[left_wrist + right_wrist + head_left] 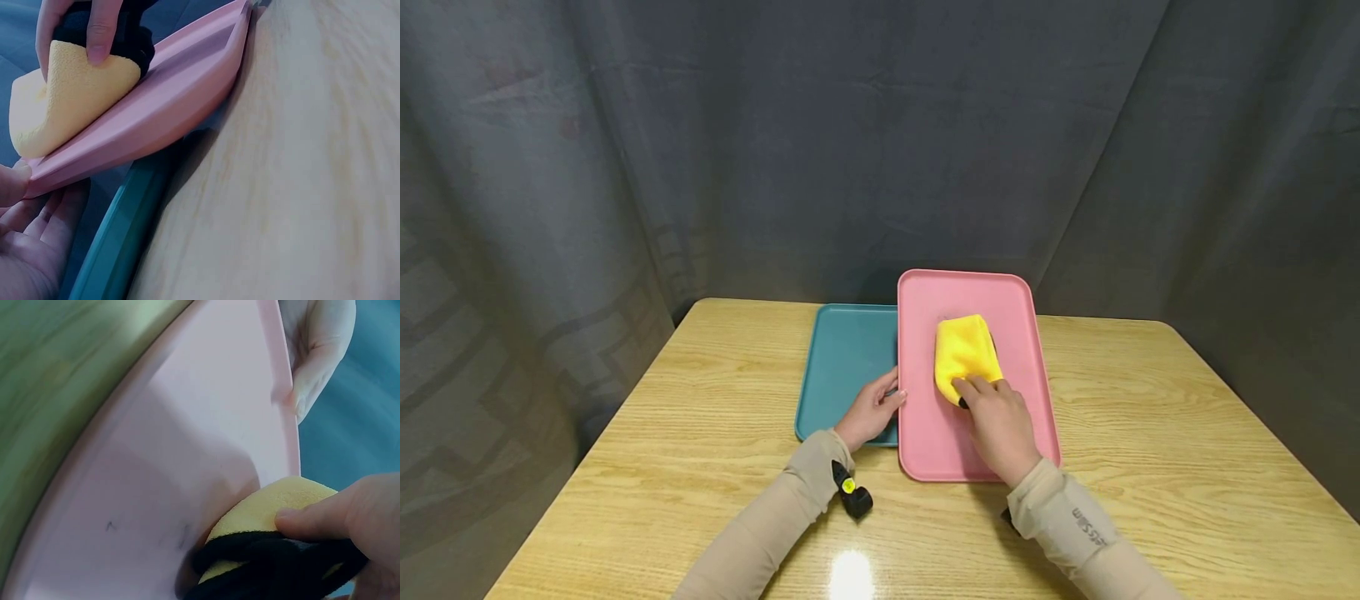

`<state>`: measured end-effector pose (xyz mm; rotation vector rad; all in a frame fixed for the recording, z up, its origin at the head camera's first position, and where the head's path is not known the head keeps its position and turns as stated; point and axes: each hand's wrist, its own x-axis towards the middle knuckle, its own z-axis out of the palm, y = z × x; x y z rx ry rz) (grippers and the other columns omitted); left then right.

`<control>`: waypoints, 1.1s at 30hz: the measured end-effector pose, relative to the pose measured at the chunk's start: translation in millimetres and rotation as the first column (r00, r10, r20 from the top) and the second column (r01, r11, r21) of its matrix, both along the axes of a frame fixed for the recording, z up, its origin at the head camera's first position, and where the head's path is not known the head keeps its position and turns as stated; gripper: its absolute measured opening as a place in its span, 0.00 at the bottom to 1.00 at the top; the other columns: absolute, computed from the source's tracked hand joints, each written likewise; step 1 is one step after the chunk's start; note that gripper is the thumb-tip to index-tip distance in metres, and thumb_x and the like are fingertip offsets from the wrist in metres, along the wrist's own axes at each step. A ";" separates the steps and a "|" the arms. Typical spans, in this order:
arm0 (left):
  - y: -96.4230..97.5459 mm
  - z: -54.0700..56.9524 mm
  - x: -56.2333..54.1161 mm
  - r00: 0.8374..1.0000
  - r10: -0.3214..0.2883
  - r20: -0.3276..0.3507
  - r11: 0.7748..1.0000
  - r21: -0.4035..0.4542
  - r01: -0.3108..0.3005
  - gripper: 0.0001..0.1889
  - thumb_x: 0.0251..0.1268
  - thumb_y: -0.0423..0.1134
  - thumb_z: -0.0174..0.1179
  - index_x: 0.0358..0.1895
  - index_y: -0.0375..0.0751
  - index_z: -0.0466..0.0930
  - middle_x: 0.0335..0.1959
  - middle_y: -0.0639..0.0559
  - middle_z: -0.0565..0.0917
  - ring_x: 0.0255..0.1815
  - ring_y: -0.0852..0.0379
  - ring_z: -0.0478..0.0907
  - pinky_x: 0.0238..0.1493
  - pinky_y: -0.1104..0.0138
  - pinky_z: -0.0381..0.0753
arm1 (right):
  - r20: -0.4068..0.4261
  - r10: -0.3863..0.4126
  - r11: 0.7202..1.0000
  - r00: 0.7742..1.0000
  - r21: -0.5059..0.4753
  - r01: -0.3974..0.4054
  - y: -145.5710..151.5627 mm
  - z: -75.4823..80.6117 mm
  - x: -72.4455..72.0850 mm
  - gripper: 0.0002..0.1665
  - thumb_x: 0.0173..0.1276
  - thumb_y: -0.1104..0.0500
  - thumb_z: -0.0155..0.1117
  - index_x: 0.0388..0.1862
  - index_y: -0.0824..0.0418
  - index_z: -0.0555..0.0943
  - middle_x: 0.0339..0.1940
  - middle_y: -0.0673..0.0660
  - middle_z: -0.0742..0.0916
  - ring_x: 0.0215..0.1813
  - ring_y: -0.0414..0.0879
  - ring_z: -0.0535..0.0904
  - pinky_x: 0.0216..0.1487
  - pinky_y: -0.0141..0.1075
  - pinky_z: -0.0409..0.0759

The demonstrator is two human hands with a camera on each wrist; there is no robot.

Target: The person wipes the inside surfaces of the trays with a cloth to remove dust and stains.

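My left hand (868,412) grips the left rim of a pink tray (928,442), thumb on top and fingers underneath. That side of the tray is raised, overlapping a teal tray (842,367). In my right hand (1002,425) is a folded yellow cloth (964,346) with a black edge, held against the pink tray's inner surface. The right wrist view shows the thumb pressing on the yellow cloth (262,503) beside its bunched black part (275,562). Small dark marks (182,536) show on the pink surface near the cloth.
Both trays are on a light wooden table (715,400). Behind it hangs a dark grey curtain (865,150). A black strap with a small camera (855,502) is on the left wrist. Part of the teal tray is hidden under the pink one.
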<state>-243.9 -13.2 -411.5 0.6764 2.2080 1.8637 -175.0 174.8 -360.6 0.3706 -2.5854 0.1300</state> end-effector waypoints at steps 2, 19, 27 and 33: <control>0.0 -0.1 -0.5 1.000 -0.001 -0.002 1.000 0.001 0.001 0.28 0.73 0.35 0.45 0.73 0.37 0.51 0.71 0.38 0.61 0.71 0.43 0.60 0.68 0.55 0.70 | -0.003 0.006 1.000 1.000 0.000 -0.006 -1.3 -0.3 -0.1 0.24 0.50 0.69 0.71 0.49 0.60 0.82 0.46 0.59 0.86 0.38 0.59 0.79 0.35 0.49 0.80; -0.2 -0.8 -0.1 1.000 0.003 -0.011 1.000 -0.001 -0.003 0.28 0.73 0.35 0.46 0.73 0.38 0.52 0.70 0.37 0.63 0.69 0.42 0.64 0.65 0.56 0.73 | 0.016 0.019 1.000 1.000 0.019 -0.020 -13.2 -1.6 2.0 0.23 0.52 0.69 0.69 0.49 0.59 0.83 0.48 0.59 0.85 0.43 0.59 0.79 0.35 0.48 0.80; 0.1 0.8 0.5 1.000 -0.002 0.006 1.000 -0.005 0.002 0.28 0.73 0.36 0.45 0.73 0.41 0.50 0.71 0.39 0.62 0.69 0.44 0.65 0.66 0.57 0.72 | -0.001 0.038 0.999 0.999 0.034 -0.038 -16.7 -2.9 1.8 0.22 0.53 0.69 0.69 0.48 0.58 0.83 0.48 0.59 0.86 0.41 0.58 0.79 0.34 0.47 0.80; -0.1 0.4 0.6 1.000 0.001 0.014 1.000 -0.003 -0.001 0.28 0.73 0.36 0.45 0.73 0.40 0.51 0.71 0.39 0.63 0.68 0.43 0.65 0.65 0.57 0.73 | -0.001 0.044 0.998 0.999 0.053 -0.043 -19.4 -4.7 1.8 0.21 0.53 0.69 0.68 0.48 0.57 0.83 0.47 0.58 0.85 0.41 0.57 0.78 0.33 0.46 0.79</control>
